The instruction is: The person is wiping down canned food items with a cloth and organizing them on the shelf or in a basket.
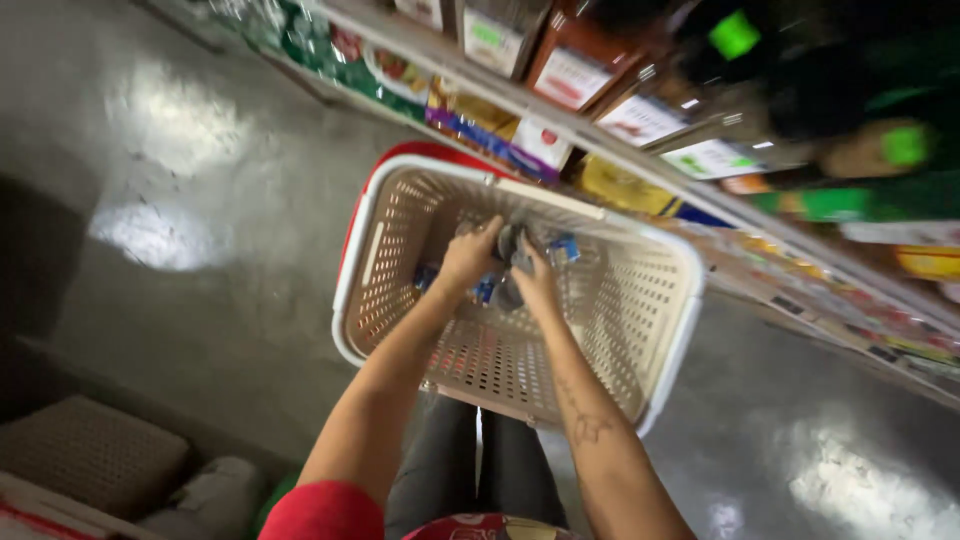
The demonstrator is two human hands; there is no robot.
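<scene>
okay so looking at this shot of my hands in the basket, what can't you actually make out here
Head view only:
- Small items in the basket: motion blur and both hands cover them; their kind is unclear.
- Left hand and right hand: fingers blurred, so grip cannot be told.
- Shelf goods: smeared by blur, cut off by the top edge.
- Bundles bottom left: dim, cut by the frame edge.

A glossy grey floor (200, 330) is reflecting bright patches of overhead light at the left and lower right. Shelving (620, 140) is running diagonally across the top, its tiers carrying blurred boxes and packets in red, green, yellow and white. A woven tan basket (90, 455) is sitting by a dark edge at the lower left corner.
</scene>
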